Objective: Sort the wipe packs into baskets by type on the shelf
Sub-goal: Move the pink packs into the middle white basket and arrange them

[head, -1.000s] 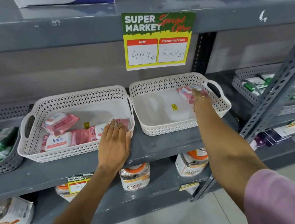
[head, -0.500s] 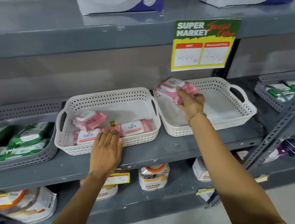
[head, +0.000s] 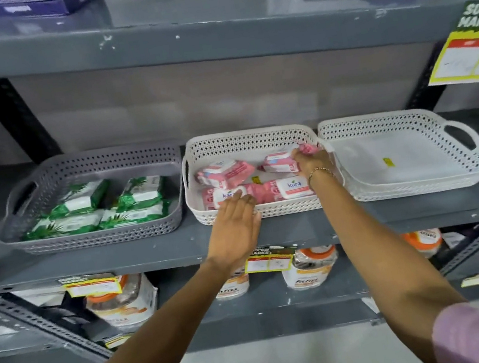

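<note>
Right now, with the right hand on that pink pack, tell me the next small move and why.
Probably let go of the pink pack and draw the right hand back. The pack already sits in the middle white basket, in its back right corner beside three other pink packs, so it looks sorted. The left hand rests on that basket's front rim. The right white basket holds no packs.

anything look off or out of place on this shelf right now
Nothing stands out. The green wipe packs all lie in the grey basket, the pink wipe packs all in the middle white basket, where the right hand holds one. The right white basket holds no packs, only a small yellow sticker.
</note>
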The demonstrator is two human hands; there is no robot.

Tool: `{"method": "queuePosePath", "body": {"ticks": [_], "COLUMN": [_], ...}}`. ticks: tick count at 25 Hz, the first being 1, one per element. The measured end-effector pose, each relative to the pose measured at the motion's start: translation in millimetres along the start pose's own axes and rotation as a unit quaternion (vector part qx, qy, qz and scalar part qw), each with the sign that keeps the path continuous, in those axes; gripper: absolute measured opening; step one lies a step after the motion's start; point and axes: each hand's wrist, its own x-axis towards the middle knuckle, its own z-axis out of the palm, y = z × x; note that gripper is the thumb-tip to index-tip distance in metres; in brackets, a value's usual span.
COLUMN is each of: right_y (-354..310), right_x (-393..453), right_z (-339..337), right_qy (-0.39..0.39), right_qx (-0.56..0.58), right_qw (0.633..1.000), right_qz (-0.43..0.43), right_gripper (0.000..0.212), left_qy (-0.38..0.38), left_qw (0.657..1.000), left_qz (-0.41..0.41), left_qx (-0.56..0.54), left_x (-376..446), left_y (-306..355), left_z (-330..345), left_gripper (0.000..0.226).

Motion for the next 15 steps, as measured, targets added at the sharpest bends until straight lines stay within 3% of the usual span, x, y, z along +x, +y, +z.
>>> {"method": "queuePosePath", "body": {"ticks": [2, 4, 7, 10, 12, 15], "right_y": [-7.0, -15.0, -26.1, -31.3, -29.5, -27.1], "right_x": [-1.2, -5.9, -25.3, -76.0, -106.5, -116.5], "right_z": [0.3, -1.9, -10.6, 8.5, 38.9, 73.1], "right_qy": [0.001, -0.032, -0.033, -0.077, -0.167, -0.21], "right_qx": [-0.083, -0.097, -0.011, 0.087, 0.154, 0.093], "right_qw": [0.997, 0.995, 0.997, 0.993, 0.974, 0.973], "right_qz": [-0.003, 0.023, 0.071, 0.032, 0.021, 0.035], "right_gripper": [0.031, 0.024, 0.021, 0.023, 0.02, 0.026], "left_qy": [-0.004, -0.008, 0.015, 0.04, -0.025, -0.168], "left_qw": [1.0, 1.0, 0.992, 0.974, 0.966, 0.963], "left_qz": [0.0, 0.005, 0.003, -0.114, -0.184, -0.181], "left_qx": [-0.004, -0.022, -0.122, -0.191, -0.18, -0.11], "left_x": [1.9, 0.7, 11.5, 52.2, 89.8, 126.1], "left_y": [-2.0, -0.5, -11.6, -56.0, -88.4, -94.6], "left_z": [-0.9, -6.9, -26.8, -32.8, -33.7, -34.7], "left_gripper": [0.042, 0.043, 0.042, 0.04, 0.044, 0.059]}}
